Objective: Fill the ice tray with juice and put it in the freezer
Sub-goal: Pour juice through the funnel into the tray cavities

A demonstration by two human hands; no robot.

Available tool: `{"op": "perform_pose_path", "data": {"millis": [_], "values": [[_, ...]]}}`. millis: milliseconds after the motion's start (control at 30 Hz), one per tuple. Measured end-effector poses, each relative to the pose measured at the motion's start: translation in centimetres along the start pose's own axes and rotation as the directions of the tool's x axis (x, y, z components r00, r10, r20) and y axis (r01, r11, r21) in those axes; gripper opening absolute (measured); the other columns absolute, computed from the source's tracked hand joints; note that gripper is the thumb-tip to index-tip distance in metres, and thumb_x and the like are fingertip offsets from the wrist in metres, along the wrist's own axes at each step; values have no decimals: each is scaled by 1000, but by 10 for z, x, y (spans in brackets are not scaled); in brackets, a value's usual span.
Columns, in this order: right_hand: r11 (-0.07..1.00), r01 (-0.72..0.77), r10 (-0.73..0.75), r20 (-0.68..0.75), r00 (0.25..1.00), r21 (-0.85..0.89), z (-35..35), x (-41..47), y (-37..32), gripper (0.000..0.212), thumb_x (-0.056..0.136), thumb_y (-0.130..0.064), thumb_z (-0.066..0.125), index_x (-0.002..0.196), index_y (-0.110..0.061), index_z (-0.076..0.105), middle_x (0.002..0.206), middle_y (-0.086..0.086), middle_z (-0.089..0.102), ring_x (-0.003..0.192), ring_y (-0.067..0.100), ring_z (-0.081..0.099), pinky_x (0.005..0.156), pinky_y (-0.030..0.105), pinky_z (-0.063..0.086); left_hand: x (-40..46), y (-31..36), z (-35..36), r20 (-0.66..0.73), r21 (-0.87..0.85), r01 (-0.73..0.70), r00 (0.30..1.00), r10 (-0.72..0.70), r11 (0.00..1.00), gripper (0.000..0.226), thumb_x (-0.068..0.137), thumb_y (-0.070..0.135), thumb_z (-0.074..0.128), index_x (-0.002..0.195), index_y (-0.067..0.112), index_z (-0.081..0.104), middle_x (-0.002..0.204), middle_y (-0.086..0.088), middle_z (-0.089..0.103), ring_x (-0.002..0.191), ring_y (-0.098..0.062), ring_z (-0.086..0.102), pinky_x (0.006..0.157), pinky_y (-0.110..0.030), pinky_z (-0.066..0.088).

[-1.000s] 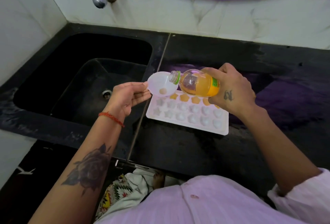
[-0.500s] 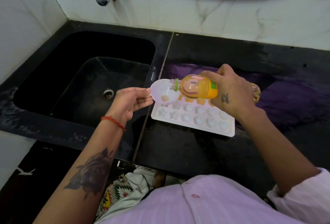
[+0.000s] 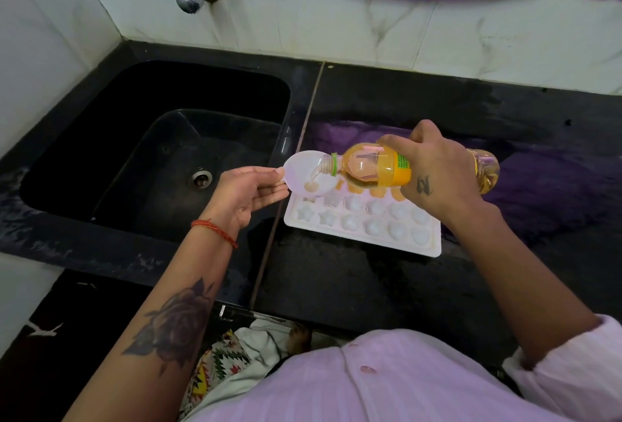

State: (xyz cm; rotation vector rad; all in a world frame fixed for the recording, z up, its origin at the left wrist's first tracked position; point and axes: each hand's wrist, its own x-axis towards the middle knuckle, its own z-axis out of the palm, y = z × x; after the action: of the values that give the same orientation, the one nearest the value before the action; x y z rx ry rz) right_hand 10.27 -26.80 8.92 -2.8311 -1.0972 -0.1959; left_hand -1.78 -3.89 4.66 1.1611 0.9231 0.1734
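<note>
We note the right hand (image 3: 434,175) clamped round the tipped bottle (image 3: 377,169), juice running into the small bowl (image 3: 304,172) pinched by the left hand (image 3: 249,192) over the tray (image 3: 363,236), which lies on the counter (image 3: 336,287) beside the sink (image 3: 151,152).

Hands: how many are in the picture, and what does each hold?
2. The left hand holds a small white bowl; the right hand tips a juice bottle into it.

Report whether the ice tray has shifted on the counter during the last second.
No. The ice tray sits with its near left corner just right of the counter seam, as in both earlier pictures. Its changed place in the picture comes from the camera moving.
</note>
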Motion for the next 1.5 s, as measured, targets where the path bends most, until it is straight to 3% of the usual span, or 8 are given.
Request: {"op": "perform_pose_path", "data": {"millis": [200,500,600,700,1000,1500], "values": [[1000,-9,9,9,1000,11,0,0,0,66,73,-10,73,131,-30,47,107,10,48,82,26,51,64,30,36,0,0,0,2,1,1,1000,-1,1000,2,78,0,68,79,2,67,63,-7,74,62,-16,72,52,-23,56],[987,-65,68,-11,998,147,0,-4,7,73,65,-20,79,128,-37,46,101,3,43,76,19,41,63,30,30,-3,5,2,41,-41,-32,999,33,999,2,79,0,67,80,2,67,64,-6,74,63,-15,72,53,-21,55],[987,-83,86,-19,996,138,-3,-8,12,77,62,-17,80,128,-38,46,97,-2,38,75,19,42,62,30,31,-4,7,8,59,-45,-37,997,40,998,3,79,0,67,80,2,68,65,-7,74,64,-16,72,53,-21,56],[990,-88,90,-20,996,109,-4,-11,17,77,61,-17,80,128,-35,47,101,3,44,75,19,41,60,28,29,-5,7,16,70,-20,-27,997,29,999,2,78,1,68,79,3,68,63,-7,73,62,-16,72,54,-22,56],[997,-75,75,-14,997,14,-4,-18,27,63,74,-15,73,129,-33,47,104,8,46,72,19,40,60,28,32,-6,1,28,79,13,-3,997,2,1000,3,77,1,70,78,1,67,57,-7,71,57,-16,71,51,-20,55],[997,-79,79,-1,997,7,-3,-18,30,64,74,-17,73,130,-32,46,107,9,47,75,19,37,61,28,30,-11,1,32,57,45,6,998,-9,999,1,79,2,68,78,3,67,56,-5,71,55,-14,70,48,-19,54]]}}
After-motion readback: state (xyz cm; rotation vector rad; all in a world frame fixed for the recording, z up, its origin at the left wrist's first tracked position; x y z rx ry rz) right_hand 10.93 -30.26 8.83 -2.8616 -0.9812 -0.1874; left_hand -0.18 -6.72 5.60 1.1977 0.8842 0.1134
